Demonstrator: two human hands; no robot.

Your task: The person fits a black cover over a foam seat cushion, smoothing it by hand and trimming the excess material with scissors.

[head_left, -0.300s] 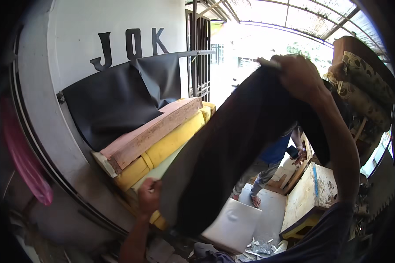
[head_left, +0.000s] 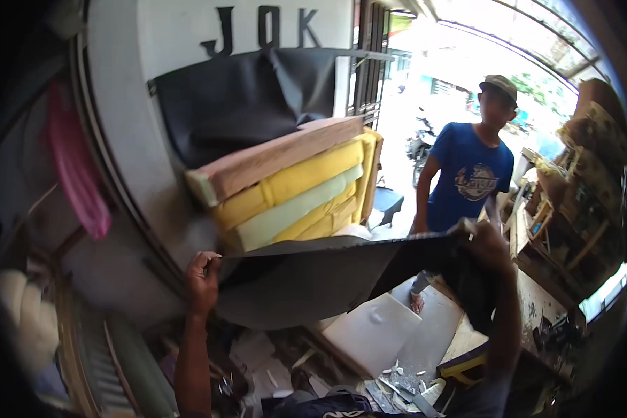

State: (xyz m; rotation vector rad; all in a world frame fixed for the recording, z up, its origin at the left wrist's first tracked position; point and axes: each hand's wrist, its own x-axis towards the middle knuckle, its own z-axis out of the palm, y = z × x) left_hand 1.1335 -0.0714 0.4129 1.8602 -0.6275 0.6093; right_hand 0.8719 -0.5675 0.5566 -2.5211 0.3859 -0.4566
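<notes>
A wide piece of black sheet material (head_left: 306, 285), like upholstery vinyl, is stretched between my two hands. At its left corner my left hand (head_left: 203, 279) pinches the edge. My right hand (head_left: 486, 245), blurred by motion, is closed on the other end, where the sheet bunches and hangs down in dark folds. The span between sags a little, its upper edge nearly level. Under it, a pale cushion-like block (head_left: 373, 333) on the floor is partly covered from sight.
Yellow, green and pinkish foam-like pieces (head_left: 292, 184) are stacked by the wall below a hung black sheet (head_left: 240, 101). A person in a blue shirt (head_left: 470, 177) stands ahead. Furniture frames (head_left: 557, 209) crowd the right. White scraps (head_left: 404, 390) litter the floor. Pink plastic (head_left: 76, 167) hangs left.
My right hand has come down from high up, and my left hand has risen. The sheet has gone from a steep slant to nearly level, uncovering the person ahead. The view has shifted.
</notes>
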